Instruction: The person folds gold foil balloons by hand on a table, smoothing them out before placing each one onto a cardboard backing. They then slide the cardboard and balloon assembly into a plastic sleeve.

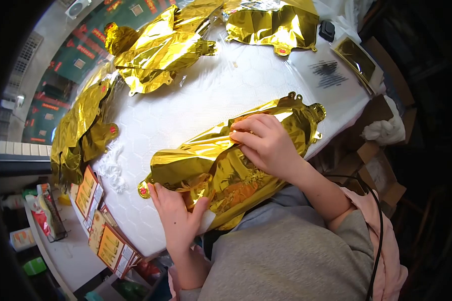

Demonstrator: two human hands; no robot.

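Observation:
A flat, uninflated gold foil balloon (186, 160) lies slantwise across the white table in front of me, its shiny sheet creased and partly folded over. Small tabs stick out at its far right end, and a tab with a red mark sits at its left end. My right hand (268, 145) pinches the foil near the middle of its upper part, fingertips together. At the left end, my left hand (177, 213) rests on the foil with thumb and fingers apart. My forearm and body hide part of the near edge.
More gold foil balloons lie at the back left (158, 55), back right (276, 27) and left edge (80, 135). Printed cards (115, 248) hang by the near left edge, beside crumpled white strips (113, 168). A small black object (327, 31) sits back right; cardboard boxes (381, 173) stand at right.

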